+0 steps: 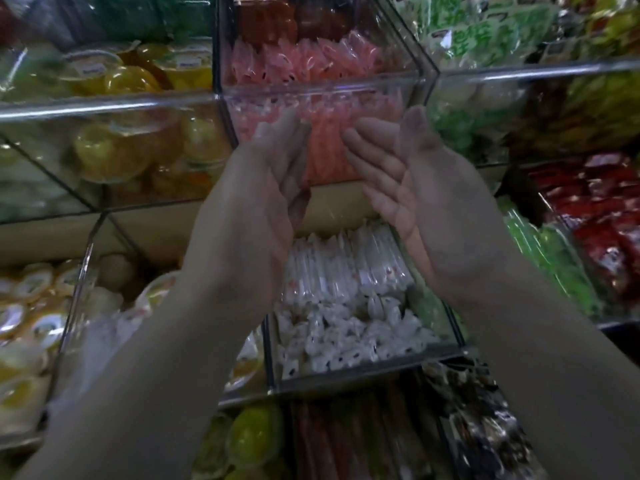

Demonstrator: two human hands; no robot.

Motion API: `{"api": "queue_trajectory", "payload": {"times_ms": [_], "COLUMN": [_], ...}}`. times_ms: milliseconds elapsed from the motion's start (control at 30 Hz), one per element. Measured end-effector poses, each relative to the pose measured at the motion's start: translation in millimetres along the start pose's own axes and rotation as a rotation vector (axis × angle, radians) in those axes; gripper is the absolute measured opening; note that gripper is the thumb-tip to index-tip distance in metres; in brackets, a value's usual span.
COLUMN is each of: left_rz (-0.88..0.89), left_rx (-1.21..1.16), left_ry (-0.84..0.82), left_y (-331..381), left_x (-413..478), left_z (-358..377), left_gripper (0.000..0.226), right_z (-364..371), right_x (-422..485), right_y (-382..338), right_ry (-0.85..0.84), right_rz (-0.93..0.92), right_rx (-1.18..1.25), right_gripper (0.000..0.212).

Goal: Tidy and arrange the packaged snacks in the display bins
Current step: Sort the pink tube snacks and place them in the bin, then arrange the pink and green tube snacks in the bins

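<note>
1. Two bare forearms are reaching up from the bottom corners of the frame and coming close together near the centre, in front of shelves of clear plastic display bins.
2. The left hand (263,188) is standing just left of centre. Its fingers are straight, close together and pointing up, its palm is turning toward the other hand, and it is holding nothing.
3. The right hand (415,188) is standing just right of centre. Its fingers are straight and slightly spread, its palm is facing left, and it is also holding nothing.
4. A narrow gap is showing between the two palms, so the hands are staying apart.
5. The pink snack packets (311,60) are lying in the upper bin (420,81) at upper centre, just above and behind the fingertips. More of them are showing through the bin's front wall, in the gap between the hands.
6. Blur is making it impossible to tell whether any fingertip is touching that wall.
7. The white snack packets (346,299) are lying in the lower bin (363,375) at lower centre, below both hands and between the two forearms.
8. Yellow jelly cups (114,77) are filling the bin at upper left.
9. Green packets (485,32) are sitting at upper right, and red packets (602,209) are lying at the right edge.
</note>
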State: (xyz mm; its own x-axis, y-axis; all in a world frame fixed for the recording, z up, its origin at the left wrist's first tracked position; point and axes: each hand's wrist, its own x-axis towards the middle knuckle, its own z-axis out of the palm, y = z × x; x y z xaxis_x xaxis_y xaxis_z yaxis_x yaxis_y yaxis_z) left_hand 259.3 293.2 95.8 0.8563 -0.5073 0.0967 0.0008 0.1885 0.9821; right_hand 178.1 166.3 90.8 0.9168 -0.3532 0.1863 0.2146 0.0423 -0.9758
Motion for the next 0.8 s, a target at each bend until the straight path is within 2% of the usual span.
{"api": "queue_trajectory", "payload": {"times_ms": [267,567,700,800], "left_rz": [0.010,-0.001,-0.017,-0.027], "left_rx": [-0.061,-0.084,-0.090,-0.086], "left_ry": [-0.094,-0.106,-0.113,-0.110], "left_y": [-31,-49,-57,-66], "left_x": [-66,-86,-89,-88], "left_z": [11,43,69,88], "left_gripper": [0.055,0.052,0.051,0.051], "right_z": [-10,-43,-67,-87], "right_x": [-60,-94,-101,-102], "right_y": [18,29,29,30], "right_ry": [0.060,0.124,0.139,0.162], "right_rz": [0.051,0.074,0.079,0.081], "right_rx": [-0.010,-0.002,-0.022,-0.041], "right_gripper": [0.075,0.069,0.059,0.064]}}
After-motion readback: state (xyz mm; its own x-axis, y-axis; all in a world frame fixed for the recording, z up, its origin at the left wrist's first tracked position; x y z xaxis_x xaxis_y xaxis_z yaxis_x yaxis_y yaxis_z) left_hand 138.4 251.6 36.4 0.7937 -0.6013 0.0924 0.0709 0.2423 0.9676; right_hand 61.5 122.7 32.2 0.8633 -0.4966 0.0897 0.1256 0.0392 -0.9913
